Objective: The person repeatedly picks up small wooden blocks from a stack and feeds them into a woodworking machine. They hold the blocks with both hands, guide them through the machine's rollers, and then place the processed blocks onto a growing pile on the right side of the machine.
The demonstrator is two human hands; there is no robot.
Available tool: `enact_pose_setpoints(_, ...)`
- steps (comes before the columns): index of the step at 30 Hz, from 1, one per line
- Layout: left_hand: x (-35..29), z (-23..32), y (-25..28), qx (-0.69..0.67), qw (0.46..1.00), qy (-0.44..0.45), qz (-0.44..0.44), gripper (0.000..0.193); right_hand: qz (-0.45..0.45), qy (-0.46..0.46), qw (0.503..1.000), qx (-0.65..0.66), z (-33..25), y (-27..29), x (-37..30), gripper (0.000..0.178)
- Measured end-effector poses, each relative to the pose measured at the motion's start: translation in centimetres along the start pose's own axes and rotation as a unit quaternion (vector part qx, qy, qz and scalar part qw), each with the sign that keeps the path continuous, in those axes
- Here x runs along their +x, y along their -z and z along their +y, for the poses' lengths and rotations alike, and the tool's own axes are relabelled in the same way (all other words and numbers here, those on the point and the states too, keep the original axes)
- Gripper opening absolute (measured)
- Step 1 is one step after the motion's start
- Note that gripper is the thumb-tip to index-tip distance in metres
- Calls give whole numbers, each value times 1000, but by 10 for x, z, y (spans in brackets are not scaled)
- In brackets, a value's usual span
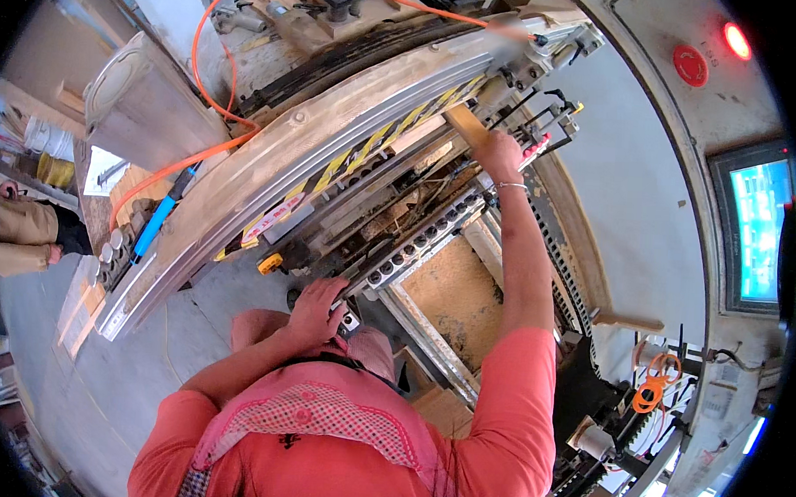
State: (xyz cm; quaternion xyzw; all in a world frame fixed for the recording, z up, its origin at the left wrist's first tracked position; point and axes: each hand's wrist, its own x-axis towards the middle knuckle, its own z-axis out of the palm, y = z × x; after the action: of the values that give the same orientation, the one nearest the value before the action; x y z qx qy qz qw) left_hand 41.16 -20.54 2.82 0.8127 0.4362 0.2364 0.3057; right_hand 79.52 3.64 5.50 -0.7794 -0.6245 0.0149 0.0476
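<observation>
Two bare hands are at a dusty woodworking machine (pixel 349 140). The right hand (pixel 500 155) reaches far out with its fingers closed around one end of a short wooden strip (pixel 464 123) — the strip sits at the far right of the machine, just below the long metal beam with yellow-and-black hazard striping (pixel 394 128). The left hand (pixel 317 305) rests near the body, fingers spread and bent over the near edge of a dark block studded with a row of drill heads (pixel 416 240), gripping nothing loose. Between the arms lies a chipboard panel (pixel 454 291). An orange hose (pixel 211 98) loops at far left — a lit screen (pixel 759 224) glows at right.
</observation>
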Motion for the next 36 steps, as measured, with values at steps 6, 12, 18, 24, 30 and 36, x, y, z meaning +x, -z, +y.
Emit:
enact_pose_setpoints(6, 1, -5, -6, -21, 1000, 11, -15, 43, 3, 9, 1000, 13, -6, 2, -6, 39)
enact_pose_setpoints(12, 5, -3, -4, -54, 998, 11, -22, 46, -35, -14, 999, -17, -6, 5, -1, 36)
enact_pose_setpoints(18, 3, -3, -7, -44, 998, 44, -33, 45, -37, -9, 999, 8, -7, 5, -5, 43)
enact_pose_setpoints(24, 3, -3, -6, -33, 996, 74, -43, 45, -42, -2, 999, 23, -8, 7, -1, 43)
enact_pose_setpoints(30, 6, 3, -4, -20, 998, 56, -24, 46, -16, 8, 1000, 9, -9, 7, 0, 43)
enact_pose_setpoints(36, 7, 6, -3, -32, 998, 58, -22, 46, -36, 7, 999, 26, -11, 15, -1, 42)
